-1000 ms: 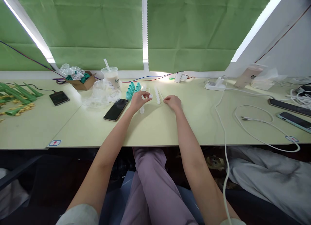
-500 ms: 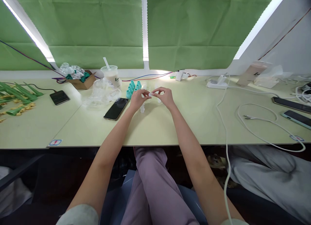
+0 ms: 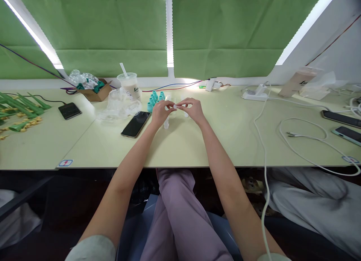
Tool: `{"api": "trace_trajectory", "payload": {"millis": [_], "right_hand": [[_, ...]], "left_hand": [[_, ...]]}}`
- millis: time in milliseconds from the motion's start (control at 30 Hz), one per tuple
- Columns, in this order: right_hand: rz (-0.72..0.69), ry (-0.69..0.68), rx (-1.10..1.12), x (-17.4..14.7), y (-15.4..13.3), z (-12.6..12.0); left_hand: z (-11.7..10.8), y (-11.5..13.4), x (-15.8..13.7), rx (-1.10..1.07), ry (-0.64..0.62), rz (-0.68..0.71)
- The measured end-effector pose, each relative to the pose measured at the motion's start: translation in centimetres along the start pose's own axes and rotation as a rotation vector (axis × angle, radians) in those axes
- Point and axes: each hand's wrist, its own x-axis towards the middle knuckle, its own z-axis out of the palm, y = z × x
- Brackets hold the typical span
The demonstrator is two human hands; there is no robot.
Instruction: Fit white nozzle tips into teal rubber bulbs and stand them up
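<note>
The left hand (image 3: 160,113) and right hand (image 3: 194,110) each have their grip clamped on a small white piece (image 3: 175,106), above the worktop (image 3: 180,150) between its front and back edges.

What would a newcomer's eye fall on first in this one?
Probably the broad green blinds across the top. Next, the left hand and right hand, meeting above the table at mid-view, pinching a small white piece. Then the cluster of turquoise pieces, standing just beyond the left hand.
</note>
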Motion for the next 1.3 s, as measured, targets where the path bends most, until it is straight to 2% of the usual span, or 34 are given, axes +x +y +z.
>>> {"api": "trace_trajectory", "payload": {"millis": [300,667,1100,1300], "right_hand": [[-0.047,0.008,-0.119,0.17,0.17,0.15],[0.03,0.068,-0.015,0.06,-0.09,0.27],[-0.025,0.04,-0.039,0.08,0.21,0.16],[-0.027,0.041,-0.028,0.13,0.31,0.18]], "left_hand": [[0.01,0.2,-0.15,0.028,-0.041,-0.017],[0.16,0.36,-0.22,0.05,0.002,-0.003],[0.05,0.57,-0.26,0.038,0.018,0.005],[0.12,0.24,-0.36,0.055,0.015,0.064]]}}
